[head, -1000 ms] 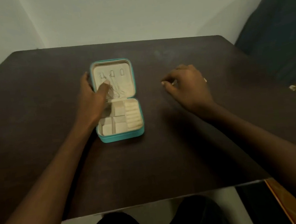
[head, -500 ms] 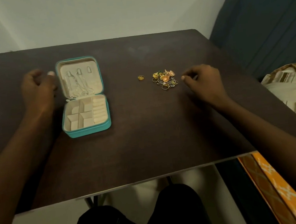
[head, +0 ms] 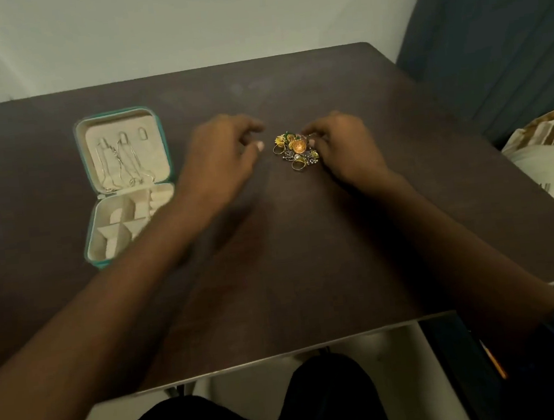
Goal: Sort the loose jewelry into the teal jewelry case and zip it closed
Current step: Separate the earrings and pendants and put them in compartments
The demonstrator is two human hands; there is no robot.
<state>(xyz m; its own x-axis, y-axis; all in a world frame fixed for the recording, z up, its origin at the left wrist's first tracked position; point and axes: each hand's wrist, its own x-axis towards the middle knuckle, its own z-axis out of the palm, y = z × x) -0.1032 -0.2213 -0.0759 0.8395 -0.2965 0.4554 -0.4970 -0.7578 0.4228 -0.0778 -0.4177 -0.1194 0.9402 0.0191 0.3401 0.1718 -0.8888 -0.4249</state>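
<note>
The teal jewelry case (head: 87,207) lies open at the table's left. Thin chains (head: 122,163) hang on hooks in its cream lid, and the lower half holds divided compartments. A small pile of loose jewelry (head: 297,150), gold rings and flower-shaped pieces, sits mid-table. My left hand (head: 220,161) hovers just left of the pile, thumb and forefinger apart and pointing toward it, with nothing seen between them. My right hand (head: 347,145) has its curled fingertips on the pile's right edge. Whether they pinch a piece is unclear. My left forearm covers part of the case's lower half.
The dark brown table (head: 290,259) ends close to my lap. A dark blue cushion or sofa (head: 489,37) stands at the right, with striped fabric (head: 551,156) beside the table's right edge. A pale wall lies behind the table.
My left hand has left the case's side and crossed right to the jewelry pile. My right hand has moved left onto the pile. The single gold piece left of the pile is no longer visible.
</note>
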